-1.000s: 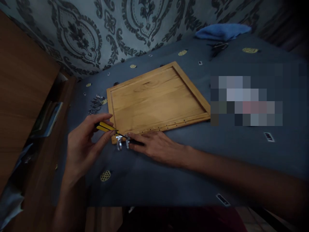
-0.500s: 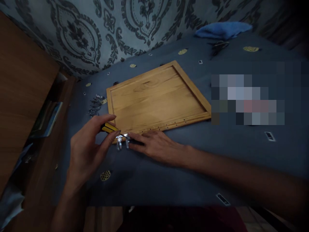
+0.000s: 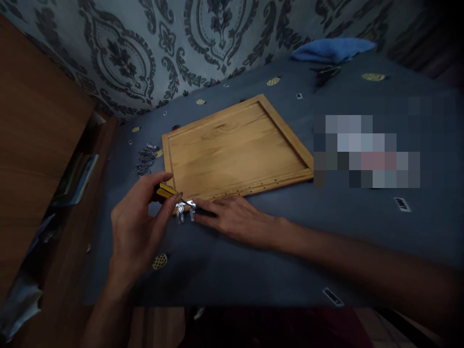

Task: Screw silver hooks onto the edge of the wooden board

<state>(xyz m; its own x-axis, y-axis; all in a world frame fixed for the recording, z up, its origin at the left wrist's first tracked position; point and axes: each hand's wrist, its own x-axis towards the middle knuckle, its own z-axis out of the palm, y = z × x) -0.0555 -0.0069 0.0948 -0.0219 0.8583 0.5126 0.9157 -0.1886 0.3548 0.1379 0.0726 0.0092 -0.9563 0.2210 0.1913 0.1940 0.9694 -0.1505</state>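
My left hand (image 3: 139, 224) is closed around the yellow-and-black handle of a screwdriver (image 3: 166, 190), whose thin shaft slants down to the right. The shaft's end meets a small shiny metal fitting with two prongs (image 3: 185, 207) at the near left corner of a framed wooden panel (image 3: 232, 150). My right hand (image 3: 235, 217) lies flat along the panel's near edge, fingers stretched out, its fingertips touching the fitting's right side. A row of small dark holes runs along that near edge of the panel, partly behind the right hand.
Several metal clips (image 3: 147, 157) lie in a pile left of the panel. At the back right sit a blue cloth (image 3: 333, 50) and a dark object (image 3: 326, 75). A wooden cabinet with a shelf (image 3: 72, 193) stands at the left. A blurred patch covers the right side.
The view has shifted slightly. The screwdriver stays at the metal fitting, and both hands keep nearly the same places on the panel's corner.
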